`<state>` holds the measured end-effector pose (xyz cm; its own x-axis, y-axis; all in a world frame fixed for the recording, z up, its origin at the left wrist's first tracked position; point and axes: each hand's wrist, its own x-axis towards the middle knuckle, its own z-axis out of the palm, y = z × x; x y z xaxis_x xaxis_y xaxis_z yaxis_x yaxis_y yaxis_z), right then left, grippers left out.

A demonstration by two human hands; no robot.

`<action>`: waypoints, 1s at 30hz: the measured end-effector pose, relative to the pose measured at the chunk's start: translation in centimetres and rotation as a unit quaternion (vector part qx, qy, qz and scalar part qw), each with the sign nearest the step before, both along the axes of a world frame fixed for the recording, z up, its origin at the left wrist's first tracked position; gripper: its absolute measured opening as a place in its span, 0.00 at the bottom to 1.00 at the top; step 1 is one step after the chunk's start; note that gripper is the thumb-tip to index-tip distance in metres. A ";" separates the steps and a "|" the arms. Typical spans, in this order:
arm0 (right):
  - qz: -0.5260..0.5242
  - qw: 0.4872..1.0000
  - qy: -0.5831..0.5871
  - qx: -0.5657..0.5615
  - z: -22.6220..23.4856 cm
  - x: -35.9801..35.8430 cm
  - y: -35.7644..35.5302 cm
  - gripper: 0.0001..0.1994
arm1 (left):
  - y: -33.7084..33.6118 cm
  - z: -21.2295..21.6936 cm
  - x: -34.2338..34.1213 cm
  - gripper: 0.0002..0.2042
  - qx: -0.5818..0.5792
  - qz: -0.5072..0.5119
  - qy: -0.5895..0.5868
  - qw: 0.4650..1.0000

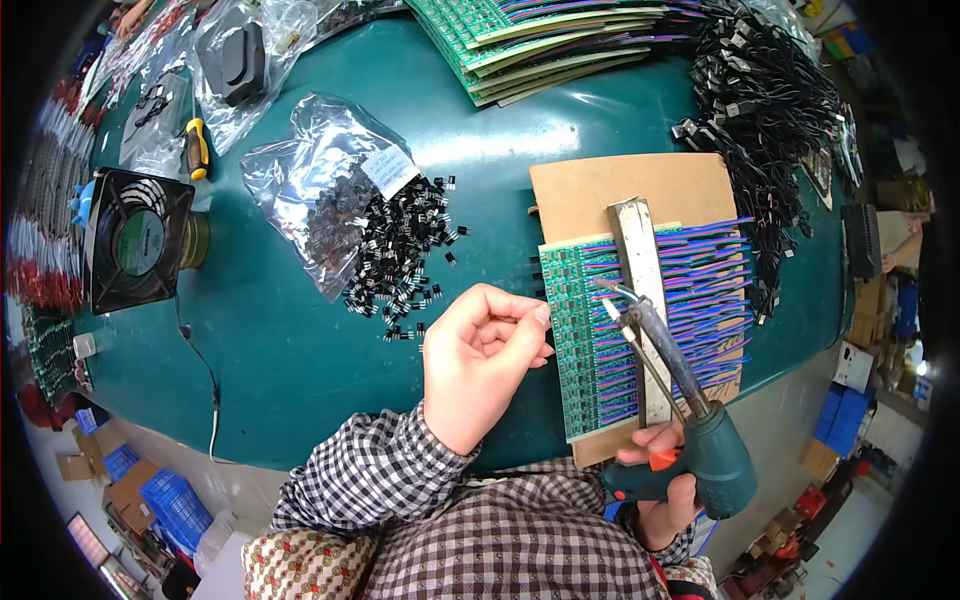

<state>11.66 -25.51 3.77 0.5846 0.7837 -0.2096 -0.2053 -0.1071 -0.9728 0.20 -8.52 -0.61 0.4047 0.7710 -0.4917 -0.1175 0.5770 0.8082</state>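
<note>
My left hand (485, 360) is closed in a pinch at the left edge of a green circuit board panel (572, 340); what its fingertips hold, if anything, is too small to make out. In my right hand (665, 490) is a dark green soldering gun (722, 460), its tip and feed tube angled up over the panel. Rows of blue and red wires (705, 300) run off the panel's right side. Across them lies a metal bar (640, 260). Panel and bar rest on a brown cardboard sheet (630, 180). Small black components show along the panel's upper left edge.
Loose black three-legged components (395, 250) spill from a clear plastic bag (320, 180) on the green table (300, 370). A fan (140, 240) and a screwdriver (197, 150) sit left. Stacked wired boards (540, 50) and black cables (760, 110) lie at the back and right.
</note>
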 end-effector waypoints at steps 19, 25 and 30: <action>0.024 0.994 0.004 -0.107 0.0 -0.7 -1.0 0.25 | 0.2 -0.6 0.1 0.05 -0.024 -0.001 -0.015 1.000; 0.017 0.993 -0.003 -0.120 -0.3 -0.9 -1.6 0.24 | 0.2 -0.7 0.1 0.04 -0.045 0.003 -0.029 0.999; 0.013 0.990 -0.018 -0.141 -0.1 -1.2 -1.1 0.23 | 0.2 -0.8 0.2 0.05 -0.027 0.003 -0.011 1.000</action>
